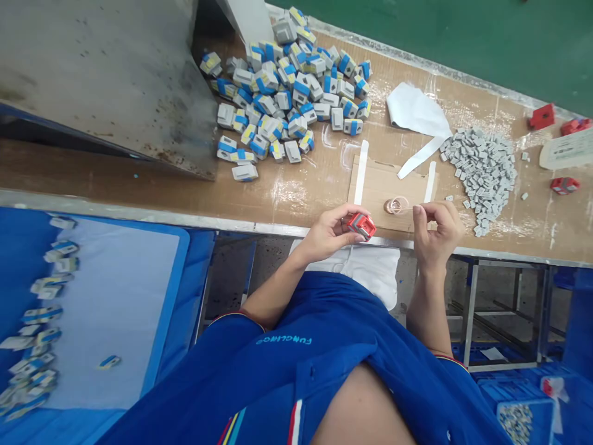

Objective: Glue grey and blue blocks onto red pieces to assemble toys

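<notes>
My left hand (330, 233) grips a small red plastic block (361, 225) at the near edge of the workbench. My right hand (437, 226) is just to its right, fingers pinched on a thin pale pin that points left toward a small ring of wire or rubber (397, 205). The ring lies on a cardboard pad (377, 188) taped to the bench. A white cloth (370, 269) hangs below the edge between my forearms.
A big heap of grey, blue and yellow housings (287, 86) lies at the far left, and a pile of small grey parts (486, 167) at the right. Red blocks (542, 116) sit far right. A blue tray (111, 309) at my left holds finished housings.
</notes>
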The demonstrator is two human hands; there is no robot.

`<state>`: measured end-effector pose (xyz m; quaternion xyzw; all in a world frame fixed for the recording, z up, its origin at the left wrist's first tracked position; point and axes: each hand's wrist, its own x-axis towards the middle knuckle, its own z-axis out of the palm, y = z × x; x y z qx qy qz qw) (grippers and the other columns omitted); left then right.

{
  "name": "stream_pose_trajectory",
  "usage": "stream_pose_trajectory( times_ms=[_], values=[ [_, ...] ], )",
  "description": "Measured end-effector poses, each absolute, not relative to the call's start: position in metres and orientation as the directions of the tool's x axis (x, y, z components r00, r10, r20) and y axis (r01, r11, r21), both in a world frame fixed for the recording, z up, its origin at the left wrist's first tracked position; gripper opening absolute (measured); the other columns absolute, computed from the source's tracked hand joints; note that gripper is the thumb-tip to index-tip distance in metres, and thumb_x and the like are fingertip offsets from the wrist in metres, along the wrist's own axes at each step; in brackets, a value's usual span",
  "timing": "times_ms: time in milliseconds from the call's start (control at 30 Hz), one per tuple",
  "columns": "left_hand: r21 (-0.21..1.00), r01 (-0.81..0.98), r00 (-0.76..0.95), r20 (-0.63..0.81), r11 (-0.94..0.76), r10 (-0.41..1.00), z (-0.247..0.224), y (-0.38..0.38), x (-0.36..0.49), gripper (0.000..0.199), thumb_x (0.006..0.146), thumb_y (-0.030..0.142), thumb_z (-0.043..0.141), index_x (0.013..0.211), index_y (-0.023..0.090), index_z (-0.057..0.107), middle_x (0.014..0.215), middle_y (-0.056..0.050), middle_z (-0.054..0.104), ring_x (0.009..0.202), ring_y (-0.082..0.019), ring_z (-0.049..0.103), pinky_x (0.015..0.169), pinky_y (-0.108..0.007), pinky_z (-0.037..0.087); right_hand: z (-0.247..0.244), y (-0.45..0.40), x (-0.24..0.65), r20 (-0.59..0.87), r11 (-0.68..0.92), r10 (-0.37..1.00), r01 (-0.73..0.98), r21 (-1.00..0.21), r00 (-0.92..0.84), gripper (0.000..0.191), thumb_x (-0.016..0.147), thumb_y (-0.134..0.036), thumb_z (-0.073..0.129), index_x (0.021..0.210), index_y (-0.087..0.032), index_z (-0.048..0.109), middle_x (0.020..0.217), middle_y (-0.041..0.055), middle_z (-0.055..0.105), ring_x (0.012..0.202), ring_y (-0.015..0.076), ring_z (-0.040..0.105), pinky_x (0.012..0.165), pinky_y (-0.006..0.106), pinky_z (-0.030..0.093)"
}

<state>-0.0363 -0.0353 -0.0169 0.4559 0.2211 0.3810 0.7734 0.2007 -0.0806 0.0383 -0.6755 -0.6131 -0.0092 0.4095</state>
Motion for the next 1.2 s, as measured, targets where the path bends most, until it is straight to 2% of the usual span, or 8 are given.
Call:
stream_pose_trajectory(
  times_ms=[100, 233, 467, 633, 800, 1033, 1200],
  values=[
    [0.868, -0.396, 0.617, 0.009, 0.300, 0.787, -0.0150, -0.0343, -0.0362, 0.044, 0.085, 0.028, 0.095, 0.124, 0.021, 0.077, 0.111, -0.006, 0.083, 0.099, -0.014, 0.082, 0.091, -0.022, 0.067, 0.0399, -0.0806, 0.2004, 0.518, 0.093, 0.821, 0.838, -0.538, 0.241, 0.026, 0.104, -0.030, 0.071, 0.079, -0.023, 0.072, 0.074, -0.0018, 0.067, 0.065, 0.0131, 0.059, 0.065, 0.030, 0.048],
    [0.874, -0.388, 0.615, 0.009, 0.292, 0.789, -0.0140, -0.0335, -0.0362, 0.044, 0.085, 0.026, 0.095, 0.125, 0.020, 0.077, 0.112, -0.007, 0.083, 0.100, -0.015, 0.083, 0.092, -0.024, 0.067, 0.0430, -0.0809, 0.1994, 0.494, 0.122, 0.843, 0.818, -0.562, 0.214, 0.017, 0.103, -0.028, 0.071, 0.088, -0.023, 0.077, 0.081, 0.0010, 0.075, 0.072, 0.0152, 0.066, 0.066, 0.031, 0.051],
    [0.885, -0.367, 0.613, 0.000, 0.285, 0.790, -0.0155, -0.0341, -0.0361, 0.045, 0.085, 0.028, 0.095, 0.125, 0.020, 0.076, 0.113, -0.007, 0.082, 0.101, -0.015, 0.082, 0.093, -0.023, 0.067, 0.0430, -0.0813, 0.1961, 0.448, 0.137, 0.863, 0.744, -0.654, 0.235, 0.010, 0.100, -0.023, 0.073, 0.096, -0.024, 0.083, 0.089, 0.0030, 0.079, 0.076, 0.0160, 0.070, 0.066, 0.031, 0.054],
    [0.884, -0.366, 0.616, -0.003, 0.290, 0.787, -0.0172, -0.0338, -0.0357, 0.046, 0.086, 0.029, 0.095, 0.127, 0.022, 0.076, 0.114, -0.006, 0.082, 0.102, -0.015, 0.083, 0.093, -0.022, 0.067, 0.0400, -0.0796, 0.1961, 0.421, 0.144, 0.871, 0.684, -0.715, 0.256, 0.012, 0.099, -0.022, 0.073, 0.099, -0.024, 0.085, 0.088, 0.0028, 0.078, 0.079, 0.0161, 0.070, 0.067, 0.030, 0.054],
    [0.888, -0.357, 0.618, -0.009, 0.291, 0.786, -0.0185, -0.0334, -0.0357, 0.046, 0.085, 0.030, 0.095, 0.127, 0.022, 0.076, 0.115, -0.007, 0.083, 0.103, -0.016, 0.083, 0.093, -0.024, 0.067, 0.0382, -0.0782, 0.1942, 0.376, 0.106, 0.875, 0.636, -0.764, 0.306, 0.014, 0.099, -0.028, 0.072, 0.099, -0.024, 0.085, 0.089, 0.0040, 0.078, 0.081, 0.0182, 0.072, 0.067, 0.032, 0.055],
    [0.899, -0.336, 0.609, -0.018, 0.279, 0.793, -0.0166, -0.0332, -0.0360, 0.047, 0.085, 0.031, 0.095, 0.126, 0.020, 0.076, 0.113, -0.008, 0.083, 0.100, -0.017, 0.082, 0.090, -0.025, 0.068, 0.0365, -0.0763, 0.1922, 0.340, 0.048, 0.878, 0.646, -0.762, 0.336, 0.019, 0.099, -0.034, 0.068, 0.102, -0.024, 0.085, 0.092, 0.0057, 0.078, 0.083, 0.0198, 0.071, 0.069, 0.035, 0.055],
    [0.903, -0.328, 0.617, -0.018, 0.278, 0.787, -0.0168, -0.0326, -0.0360, 0.046, 0.086, 0.031, 0.095, 0.125, 0.019, 0.075, 0.113, -0.009, 0.083, 0.101, -0.018, 0.083, 0.088, -0.025, 0.068, 0.0345, -0.0751, 0.1928, 0.360, 0.050, 0.872, 0.673, -0.738, 0.330, 0.023, 0.099, -0.030, 0.065, 0.106, -0.026, 0.086, 0.090, 0.0039, 0.076, 0.079, 0.0175, 0.068, 0.068, 0.034, 0.054]
  ],
)
